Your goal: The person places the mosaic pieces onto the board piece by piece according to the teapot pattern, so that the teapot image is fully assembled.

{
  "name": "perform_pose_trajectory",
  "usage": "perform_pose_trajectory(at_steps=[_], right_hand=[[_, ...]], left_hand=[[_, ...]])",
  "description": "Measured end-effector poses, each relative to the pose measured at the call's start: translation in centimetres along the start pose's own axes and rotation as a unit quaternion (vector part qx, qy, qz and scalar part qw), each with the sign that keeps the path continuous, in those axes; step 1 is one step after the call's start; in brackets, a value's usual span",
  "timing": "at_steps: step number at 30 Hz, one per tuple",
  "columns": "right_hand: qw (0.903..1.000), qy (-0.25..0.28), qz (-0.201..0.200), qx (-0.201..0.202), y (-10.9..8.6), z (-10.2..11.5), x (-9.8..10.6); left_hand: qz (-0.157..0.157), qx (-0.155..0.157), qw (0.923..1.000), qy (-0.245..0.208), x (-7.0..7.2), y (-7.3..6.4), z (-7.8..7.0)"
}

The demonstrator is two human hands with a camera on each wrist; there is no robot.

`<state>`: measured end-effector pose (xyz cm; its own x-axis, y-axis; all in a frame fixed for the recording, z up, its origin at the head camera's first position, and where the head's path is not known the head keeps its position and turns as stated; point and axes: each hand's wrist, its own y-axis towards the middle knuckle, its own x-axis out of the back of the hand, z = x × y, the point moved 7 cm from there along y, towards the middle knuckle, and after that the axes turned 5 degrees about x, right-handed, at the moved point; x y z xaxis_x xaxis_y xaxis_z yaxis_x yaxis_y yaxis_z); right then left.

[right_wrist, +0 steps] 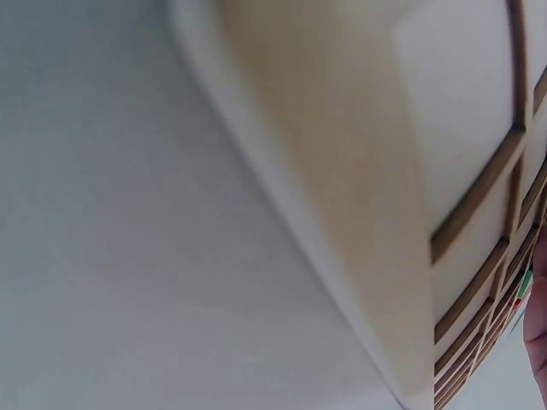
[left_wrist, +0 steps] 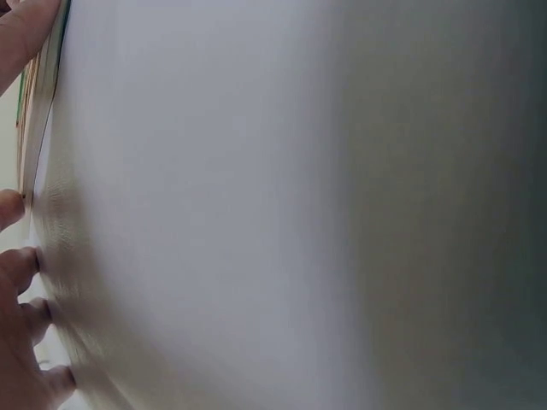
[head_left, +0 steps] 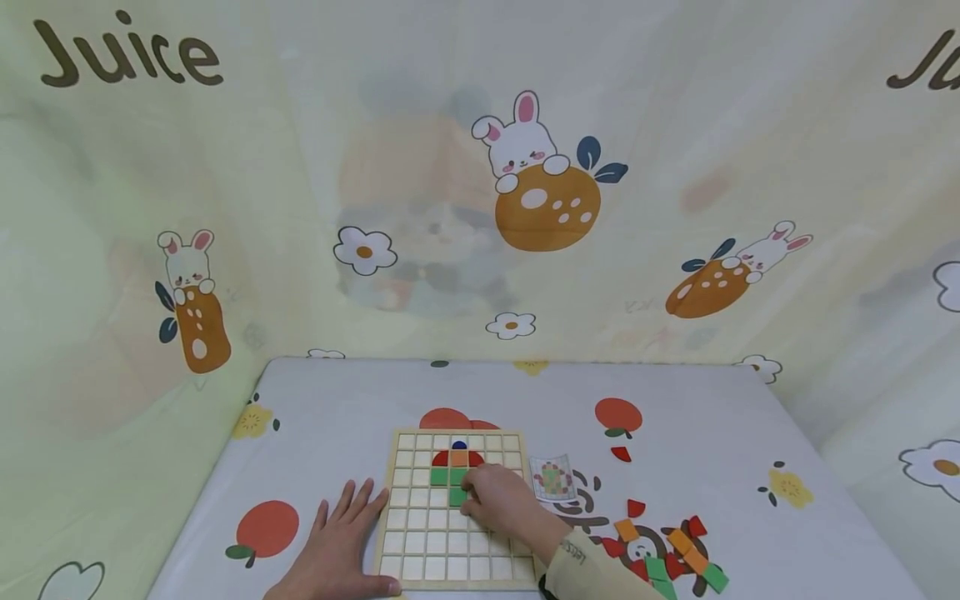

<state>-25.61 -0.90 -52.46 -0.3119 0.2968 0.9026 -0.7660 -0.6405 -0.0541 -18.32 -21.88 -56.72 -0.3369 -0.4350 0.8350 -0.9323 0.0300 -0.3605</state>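
A wooden grid board [head_left: 384, 533] lies on the table, its cells framed by thin strips. My left hand [head_left: 333, 542] spreads its straight fingers beside the board's left edge, with the thumb at the near left corner. Over the middle of the grid, my right hand [head_left: 502, 500] pinches a green square tile [head_left: 456, 497] between thumb and fingertips. Farther up the grid are another green tile [head_left: 438, 477], an orange tile [head_left: 459, 458], a red piece [head_left: 440, 459] and a dark blue piece [head_left: 459, 446]. The right hand hides some cells.
A small pattern card [head_left: 552, 478] lies right of the board. Beyond it are loose pieces, among them orange tiles [head_left: 681, 542], a green tile [head_left: 716, 577] and a red piece [head_left: 636, 507]. Printed cloth covers the table [head_left: 337, 392]; a printed curtain [head_left: 420, 183] hangs behind.
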Motion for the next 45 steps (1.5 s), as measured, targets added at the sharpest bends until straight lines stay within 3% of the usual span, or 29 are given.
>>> perform_pose_trajectory(at_steps=[5,15,26,38,45], right_hand=[[0.9996,0.021,-0.014,0.016,-0.6,-0.3,0.3],[0.9907,0.134,-0.015,0.017,-2.7,-2.4,1.9],[0.9905,0.119,-0.030,-0.062,-8.0,-8.0,5.7],[0.9710,0.092,-0.059,-0.213,-16.9,-17.4,9.4],[0.9666,0.097,-0.061,-0.229,-20.2,-20.1,9.7]], left_hand=[[-0.003,0.000,1.0000,0.000,-0.1,0.0,-0.1],[-0.008,0.002,1.0000,0.006,0.0,-0.1,-0.4],[-0.011,-0.003,0.9999,0.002,0.2,-0.4,-0.7],[-0.005,-0.007,0.9999,0.007,0.1,-0.2,-0.5],[-0.001,-0.011,0.9999,0.006,0.0,-0.2,-0.4]])
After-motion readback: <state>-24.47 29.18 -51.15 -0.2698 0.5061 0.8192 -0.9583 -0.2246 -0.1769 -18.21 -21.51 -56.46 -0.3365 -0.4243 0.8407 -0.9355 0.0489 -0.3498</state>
